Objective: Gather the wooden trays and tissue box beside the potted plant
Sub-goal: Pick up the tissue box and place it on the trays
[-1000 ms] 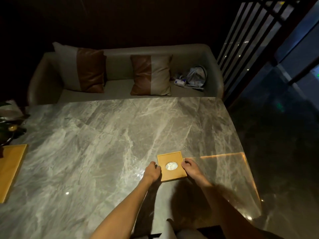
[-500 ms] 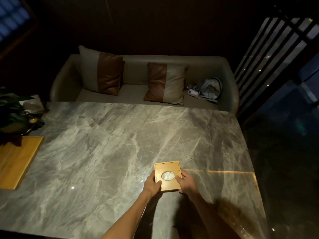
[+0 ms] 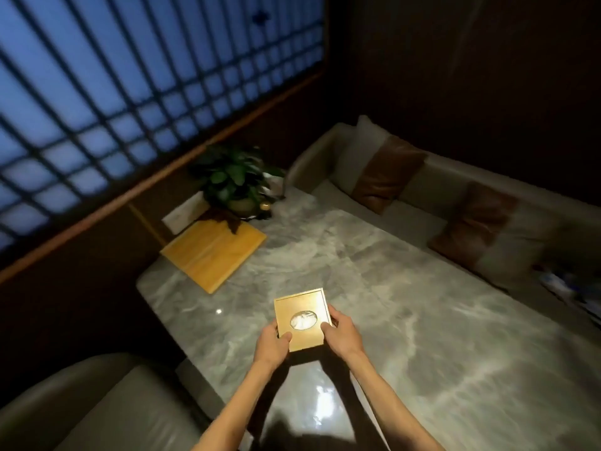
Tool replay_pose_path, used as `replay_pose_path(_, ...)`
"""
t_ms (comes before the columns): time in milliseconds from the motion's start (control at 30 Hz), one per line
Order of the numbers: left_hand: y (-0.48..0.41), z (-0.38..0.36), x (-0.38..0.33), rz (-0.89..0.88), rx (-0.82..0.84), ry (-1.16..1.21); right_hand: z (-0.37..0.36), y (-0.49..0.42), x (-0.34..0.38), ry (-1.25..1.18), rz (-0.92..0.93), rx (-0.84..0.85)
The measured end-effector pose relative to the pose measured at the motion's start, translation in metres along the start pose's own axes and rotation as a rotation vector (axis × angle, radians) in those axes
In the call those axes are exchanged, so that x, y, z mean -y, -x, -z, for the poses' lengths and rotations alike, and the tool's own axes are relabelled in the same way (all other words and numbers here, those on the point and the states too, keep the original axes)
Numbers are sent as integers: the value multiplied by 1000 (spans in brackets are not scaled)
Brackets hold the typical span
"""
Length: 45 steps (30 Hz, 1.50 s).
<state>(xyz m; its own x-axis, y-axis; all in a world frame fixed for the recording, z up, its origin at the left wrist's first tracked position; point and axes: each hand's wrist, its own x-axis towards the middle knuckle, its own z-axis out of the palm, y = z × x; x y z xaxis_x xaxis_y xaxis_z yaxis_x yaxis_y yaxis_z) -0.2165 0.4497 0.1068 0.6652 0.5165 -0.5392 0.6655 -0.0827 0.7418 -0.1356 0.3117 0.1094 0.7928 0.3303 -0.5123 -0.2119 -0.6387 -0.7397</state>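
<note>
Both thumbs press on the lid of the wooden tissue box [image 3: 300,319], the left hand [image 3: 272,348] clasping its near-left corner and the right hand [image 3: 342,335] its right edge — held over the marble table [image 3: 406,307]. At about eleven o'clock from the box a wooden tray [image 3: 213,250] lies flat, touching the potted plant [image 3: 234,182] — well apart from the box.

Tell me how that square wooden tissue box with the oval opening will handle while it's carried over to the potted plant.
The square wooden tissue box probably stays rigid: its flat sides show no give between the left hand and right hand. It looks light for its size, since fingertips alone support it. The smooth faces might slip, so gripping opposite edges seems sensible.
</note>
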Motion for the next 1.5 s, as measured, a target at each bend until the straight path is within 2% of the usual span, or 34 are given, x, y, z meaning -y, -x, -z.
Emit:
replay_pose_path(267, -112, 220, 57, 117, -305, 212, -203, -102, 184, 177, 143, 222)
replay_pose_path(400, -159, 292, 89, 193, -315, 277, -291, -150, 233, 205, 157, 349)
replay_pose_path(500, -190, 325, 116, 290, -273, 293, -339, -177, 245, 255, 116, 396)
replay_pose_path(633, -212, 343, 140, 347, -217, 429, -380, -200, 245, 325, 41, 417)
replay_pose_path(900, -228, 354, 171, 348, -120, 459, -401, -215, 246, 383, 44, 436)
replay_pose_path(967, -219, 354, 176, 288, -138, 317, -394, -205, 249, 432, 137, 396)
replay_pose_path(1067, -197, 349, 185, 72, -129, -53, -384, -179, 242, 697, 457, 239)
replay_pose_path(1133, -186, 343, 192, 12, -82, -290, -381, -162, 226, 874, 598, 272)
replay_pose_path(1200, -184, 340, 194, 43, -22, -427, -383, -155, 211, 1040, 610, 379)
replay_pose_path(1267, -187, 339, 191, 88, -4, -484, -384, -160, 203, 1107, 613, 413)
replay_pose_path(1500, -225, 364, 172, 89, -35, -575, -391, -202, 232, 1040, 651, 386)
